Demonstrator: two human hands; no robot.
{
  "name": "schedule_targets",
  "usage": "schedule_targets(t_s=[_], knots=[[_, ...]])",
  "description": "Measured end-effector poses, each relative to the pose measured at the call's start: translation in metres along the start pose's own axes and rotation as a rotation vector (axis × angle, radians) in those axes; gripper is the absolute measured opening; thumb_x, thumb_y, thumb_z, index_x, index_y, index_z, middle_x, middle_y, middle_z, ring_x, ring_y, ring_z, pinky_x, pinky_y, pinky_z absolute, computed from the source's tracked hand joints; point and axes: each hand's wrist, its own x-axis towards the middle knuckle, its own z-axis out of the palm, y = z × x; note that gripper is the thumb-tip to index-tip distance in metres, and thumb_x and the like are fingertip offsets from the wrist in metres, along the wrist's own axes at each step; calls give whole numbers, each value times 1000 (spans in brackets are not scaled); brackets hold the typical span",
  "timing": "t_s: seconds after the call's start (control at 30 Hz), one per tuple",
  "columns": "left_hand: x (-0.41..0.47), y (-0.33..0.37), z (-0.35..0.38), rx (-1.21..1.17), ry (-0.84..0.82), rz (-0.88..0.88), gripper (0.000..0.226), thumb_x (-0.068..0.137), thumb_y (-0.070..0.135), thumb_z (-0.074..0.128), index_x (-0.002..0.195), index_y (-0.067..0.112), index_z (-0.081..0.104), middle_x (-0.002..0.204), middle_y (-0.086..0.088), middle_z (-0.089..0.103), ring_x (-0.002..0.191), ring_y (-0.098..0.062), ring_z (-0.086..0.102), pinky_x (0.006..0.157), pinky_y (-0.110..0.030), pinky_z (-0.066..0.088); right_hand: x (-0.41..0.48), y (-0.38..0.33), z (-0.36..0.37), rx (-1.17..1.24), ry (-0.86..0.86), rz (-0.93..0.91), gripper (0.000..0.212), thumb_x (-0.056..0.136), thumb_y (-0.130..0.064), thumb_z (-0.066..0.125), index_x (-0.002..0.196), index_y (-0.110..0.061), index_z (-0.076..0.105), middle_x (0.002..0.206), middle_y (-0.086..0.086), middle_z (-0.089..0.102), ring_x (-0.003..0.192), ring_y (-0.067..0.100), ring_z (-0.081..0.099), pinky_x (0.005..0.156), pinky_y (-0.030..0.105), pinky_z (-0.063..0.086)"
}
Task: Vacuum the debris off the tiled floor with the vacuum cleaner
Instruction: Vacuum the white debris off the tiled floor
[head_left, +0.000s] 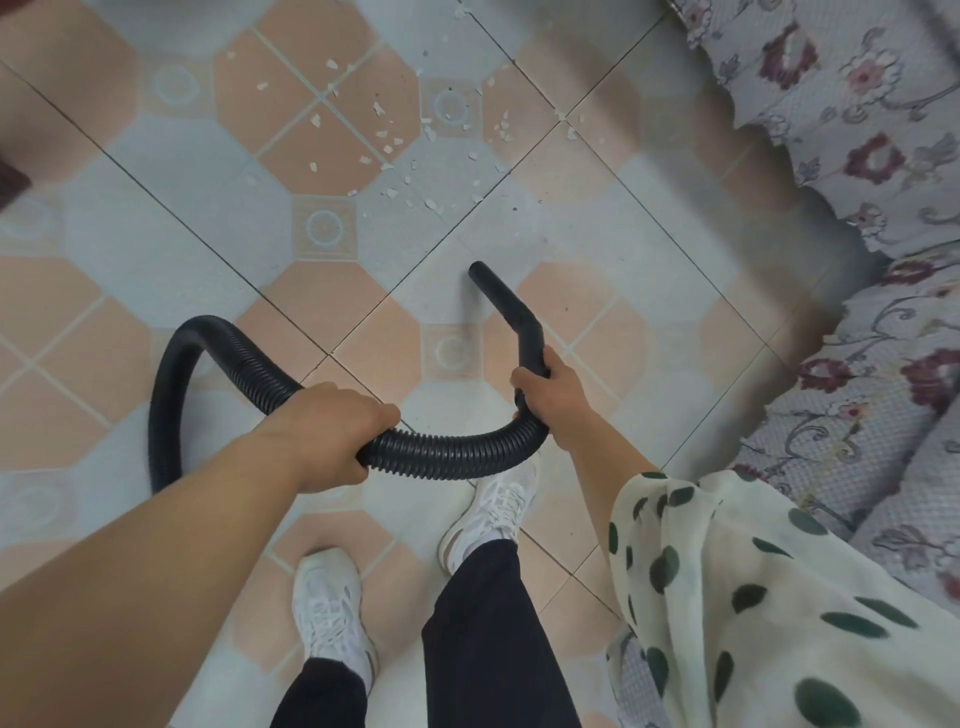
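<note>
Now we hold the black ribbed hose with both hands. Our left hand curls round its middle, and our right hand clasps the bent rigid nozzle where it joins the hose. The nozzle's open end points toward the debris — pale flakes scattered on the tiled floor ahead, well apart from the tip. A floral-covered sofa borders the floor on the right — our white trainers stand below the hose.
</note>
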Motion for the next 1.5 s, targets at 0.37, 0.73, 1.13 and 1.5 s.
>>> schedule_targets(t_s=[0.37, 0.73, 1.13, 1.5], knots=[[56, 31, -16, 18, -5, -28, 18, 83, 22, 51, 88, 26, 35, 71, 10, 37, 75, -19, 44, 62, -29, 25, 46, -28, -47, -539, 84, -75, 80, 96, -24, 46, 157, -22, -6, 133, 22, 46, 111, 38, 54, 79, 34, 42], [89, 28, -41, -32, -23, -97, 17, 82, 23, 51, 89, 27, 36, 79, 9, 45, 75, -19, 45, 67, -29, 34, 76, -74, -62, -775, 60, -178, 77, 101, -25, 42, 156, -18, -12, 137, 24, 35, 99, 36, 56, 75, 34, 39], [102, 24, -67, -1, 12, -124, 19, 84, 23, 51, 90, 28, 33, 75, 10, 37, 75, -18, 40, 64, -28, 25, 95, -83, -76, -416, -49, -70, 77, 98, -21, 43, 157, -30, -7, 146, 14, 36, 93, 26, 48, 78, 35, 43], [95, -13, -82, 71, -27, -79, 19, 84, 26, 53, 90, 30, 35, 77, 11, 41, 75, -14, 42, 52, -20, 18, 87, -81, -49, -54, -23, -26, 79, 96, -17, 47, 158, -26, 0, 118, 8, 56, 86, 22, 56, 70, 31, 45]])
